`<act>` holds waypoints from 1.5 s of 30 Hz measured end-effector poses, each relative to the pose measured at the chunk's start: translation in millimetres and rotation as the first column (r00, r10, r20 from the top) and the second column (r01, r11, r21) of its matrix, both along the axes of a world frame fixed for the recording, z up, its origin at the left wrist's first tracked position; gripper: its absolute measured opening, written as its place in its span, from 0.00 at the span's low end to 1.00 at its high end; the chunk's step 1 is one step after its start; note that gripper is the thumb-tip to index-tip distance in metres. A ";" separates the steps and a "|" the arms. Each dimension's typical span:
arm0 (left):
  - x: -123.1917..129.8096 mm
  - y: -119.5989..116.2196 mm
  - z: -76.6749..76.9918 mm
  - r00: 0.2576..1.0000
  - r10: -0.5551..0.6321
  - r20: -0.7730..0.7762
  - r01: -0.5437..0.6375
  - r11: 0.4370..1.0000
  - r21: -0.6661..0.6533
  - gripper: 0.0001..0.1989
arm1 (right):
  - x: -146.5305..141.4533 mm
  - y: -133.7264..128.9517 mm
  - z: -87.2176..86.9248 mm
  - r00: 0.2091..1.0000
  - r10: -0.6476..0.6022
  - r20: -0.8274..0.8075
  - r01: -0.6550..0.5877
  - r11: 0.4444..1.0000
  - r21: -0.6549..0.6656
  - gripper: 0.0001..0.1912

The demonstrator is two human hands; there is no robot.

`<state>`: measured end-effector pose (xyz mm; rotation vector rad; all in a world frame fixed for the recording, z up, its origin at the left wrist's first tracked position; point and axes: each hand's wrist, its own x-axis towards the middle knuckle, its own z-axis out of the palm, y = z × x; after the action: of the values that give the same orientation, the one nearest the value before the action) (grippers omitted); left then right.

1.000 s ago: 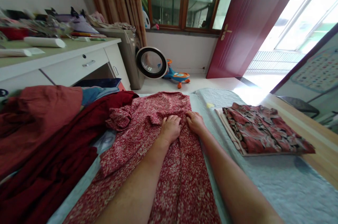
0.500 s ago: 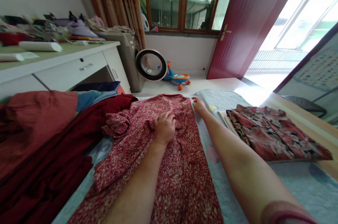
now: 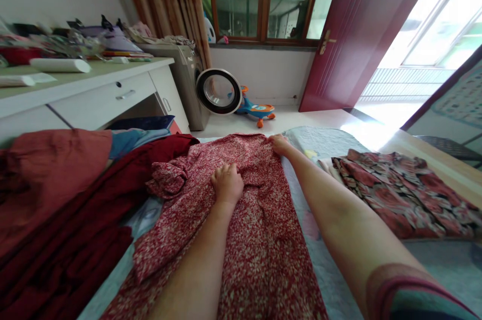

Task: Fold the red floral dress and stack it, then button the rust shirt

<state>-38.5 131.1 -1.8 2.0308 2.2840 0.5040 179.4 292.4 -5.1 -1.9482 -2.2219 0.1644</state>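
Note:
A red garment with a small pale pattern [image 3: 263, 219] lies spread over a light blue bed cover [image 3: 312, 134], its left part folded over itself and bunched at the sleeve. My left hand [image 3: 227, 182] rests on the middle of this garment, fingers curled on the fabric; whether it grips a fold is hard to tell. At the garment's far right corner, my right hand [image 3: 277, 144] has its fingers closed on the edge of the cloth.
A folded floral garment [image 3: 406, 194] lies on the right. Dark red clothes [image 3: 94, 209] and a salmon cloth [image 3: 64, 164] are heaped at the left. Beyond are a cluttered desk [image 3: 139, 71], a washing machine with its door open [image 3: 219, 91] and a blue-orange ride-on toy [image 3: 258, 109].
My right hand has moved left from beside the garment onto its far corner and closed on it. My left hand has shifted slightly left and nearer, and the fabric's creases have changed.

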 end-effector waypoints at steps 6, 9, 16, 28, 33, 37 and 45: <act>-0.3 -2.9 2.6 1.000 -0.015 -0.018 0.015 1.000 0.006 0.17 | 13.2 3.7 11.9 0.995 -0.085 0.061 0.086 0.996 -0.016 0.17; -0.1 -3.4 4.0 1.000 -0.029 -0.007 0.030 0.999 0.031 0.15 | 19.0 8.1 16.7 0.994 -0.084 0.069 0.086 0.996 -0.017 0.16; -3.6 0.2 4.6 0.996 0.028 0.089 -0.037 0.995 0.096 0.17 | 12.6 8.7 22.7 0.996 -0.055 0.075 0.054 0.998 0.012 0.16; -9.2 -6.2 16.3 0.999 0.024 0.038 -0.030 0.984 0.176 0.09 | -5.0 -14.6 2.2 0.974 -0.215 -0.076 0.222 0.968 0.115 0.22; -4.7 -4.9 15.1 0.998 -0.062 0.020 0.056 0.969 0.241 0.07 | -9.3 -34.3 4.0 0.935 -0.296 -0.195 0.332 0.924 0.189 0.22; -2.6 -2.5 6.5 0.964 -0.265 -0.007 0.262 0.950 0.170 0.07 | -25.8 -57.3 -4.8 0.985 -0.094 -0.143 0.118 0.977 0.176 0.19; -6.6 -4.0 4.2 0.989 -0.146 -0.031 0.147 0.988 0.045 0.07 | -33.0 -57.6 -11.8 0.999 -0.025 -0.044 0.029 0.994 0.105 0.23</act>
<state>-45.1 127.1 2.4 2.2193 2.1353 0.5274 146.4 234.8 -16.9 -1.9008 -2.1312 0.0815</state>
